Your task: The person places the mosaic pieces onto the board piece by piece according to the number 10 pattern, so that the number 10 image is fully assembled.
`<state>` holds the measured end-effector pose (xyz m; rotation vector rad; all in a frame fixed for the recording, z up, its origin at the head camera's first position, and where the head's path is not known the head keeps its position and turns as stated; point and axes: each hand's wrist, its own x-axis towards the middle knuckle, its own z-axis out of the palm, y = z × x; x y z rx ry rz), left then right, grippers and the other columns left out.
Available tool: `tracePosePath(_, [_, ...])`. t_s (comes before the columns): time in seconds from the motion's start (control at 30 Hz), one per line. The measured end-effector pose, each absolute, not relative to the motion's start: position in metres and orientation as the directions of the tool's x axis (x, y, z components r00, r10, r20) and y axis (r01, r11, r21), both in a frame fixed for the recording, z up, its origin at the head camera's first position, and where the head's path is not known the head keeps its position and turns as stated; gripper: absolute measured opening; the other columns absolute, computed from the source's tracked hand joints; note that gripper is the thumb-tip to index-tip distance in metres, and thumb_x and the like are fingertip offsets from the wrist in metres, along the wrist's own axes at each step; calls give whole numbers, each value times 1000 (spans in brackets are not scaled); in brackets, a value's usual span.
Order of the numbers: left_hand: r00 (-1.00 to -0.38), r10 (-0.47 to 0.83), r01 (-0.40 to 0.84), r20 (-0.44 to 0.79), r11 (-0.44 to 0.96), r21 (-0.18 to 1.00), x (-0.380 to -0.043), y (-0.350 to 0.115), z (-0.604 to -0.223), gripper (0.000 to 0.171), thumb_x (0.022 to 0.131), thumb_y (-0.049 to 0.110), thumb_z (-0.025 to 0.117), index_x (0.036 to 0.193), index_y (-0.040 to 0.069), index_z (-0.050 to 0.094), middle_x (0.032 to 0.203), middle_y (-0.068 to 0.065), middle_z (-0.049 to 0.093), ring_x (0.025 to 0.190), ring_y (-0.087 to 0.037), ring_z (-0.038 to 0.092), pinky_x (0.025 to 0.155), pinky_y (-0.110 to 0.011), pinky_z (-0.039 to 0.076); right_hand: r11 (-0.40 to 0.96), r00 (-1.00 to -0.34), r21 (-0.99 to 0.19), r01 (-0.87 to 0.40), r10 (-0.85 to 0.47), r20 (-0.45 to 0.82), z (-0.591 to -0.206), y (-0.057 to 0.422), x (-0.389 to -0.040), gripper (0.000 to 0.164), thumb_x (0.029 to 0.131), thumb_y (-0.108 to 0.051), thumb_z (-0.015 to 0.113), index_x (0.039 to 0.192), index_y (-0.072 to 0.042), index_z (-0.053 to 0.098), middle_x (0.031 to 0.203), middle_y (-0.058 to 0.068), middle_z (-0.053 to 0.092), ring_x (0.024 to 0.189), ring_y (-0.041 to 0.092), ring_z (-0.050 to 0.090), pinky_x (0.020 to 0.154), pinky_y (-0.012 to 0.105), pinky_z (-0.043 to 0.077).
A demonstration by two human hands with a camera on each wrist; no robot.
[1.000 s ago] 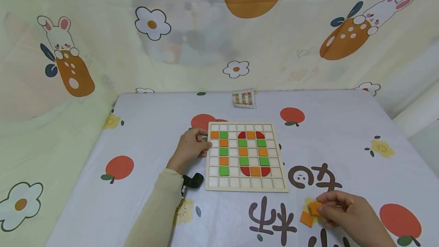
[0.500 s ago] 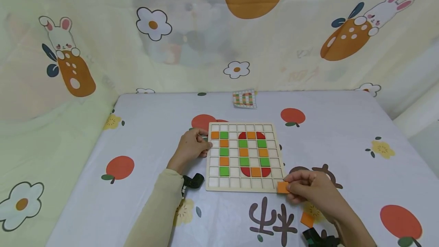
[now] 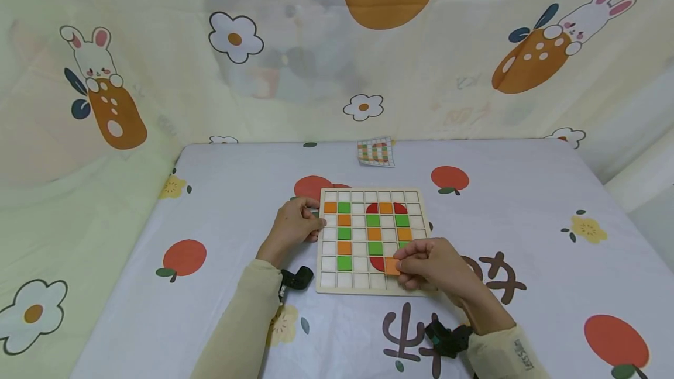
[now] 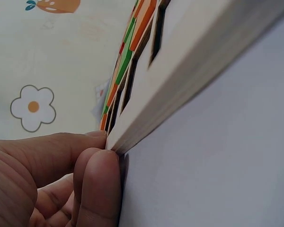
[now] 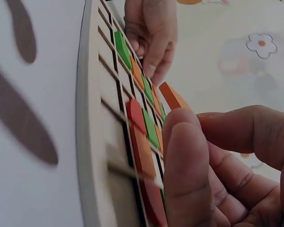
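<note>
A wooden grid board (image 3: 326, 279) lies flat, with green, orange and red tiles set in its cells. My left hand (image 3: 295, 224) holds the board's left edge; its thumb and finger (image 4: 61, 151) meet at the wooden rim in the left wrist view. Between thumb and fingertips my right hand (image 3: 434, 265) pinches an orange square tile (image 3: 392, 266). That tile is raised over the lower right part of the board, tilted and apart from the cells in the right wrist view. My right hand hides some tiles and the board's lower right corner.
A small patterned card (image 3: 375, 152) lies at the table's back edge, behind the board. The printed tablecloth (image 3: 237, 180) runs under everything, and a printed curtain (image 3: 295, 116) hangs behind. Black wrist cameras show at both sleeves.
My right hand has lifted an orange tile from the lower right table and carried it up and left over the board. My left hand has stayed at the board's edge.
</note>
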<state>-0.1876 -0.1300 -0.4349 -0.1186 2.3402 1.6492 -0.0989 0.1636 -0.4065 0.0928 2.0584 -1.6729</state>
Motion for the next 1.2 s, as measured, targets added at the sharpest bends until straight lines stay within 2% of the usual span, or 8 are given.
tracePosePath(0.47, [-956,76,-237,-284,371,898,-186,-130,-435,38,91,5,80,125,4,63,83,-9,62,57,-13,61,55,-21,57,257,-890,-911,323,-246,-384,-413,121,-120,17,93,-3,74,104,7,68,81,14,74,64,17,71,61,28,63])
tracePosePath(1.2, [-958,79,-231,-277,363,903,-186,-129,-433,38,91,5,80,126,4,63,85,-8,62,57,-13,63,55,-23,58,308,-900,-907,287,-238,-366,-415,110,-118,14,94,-5,75,102,5,72,81,12,73,61,17,66,59,28,62])
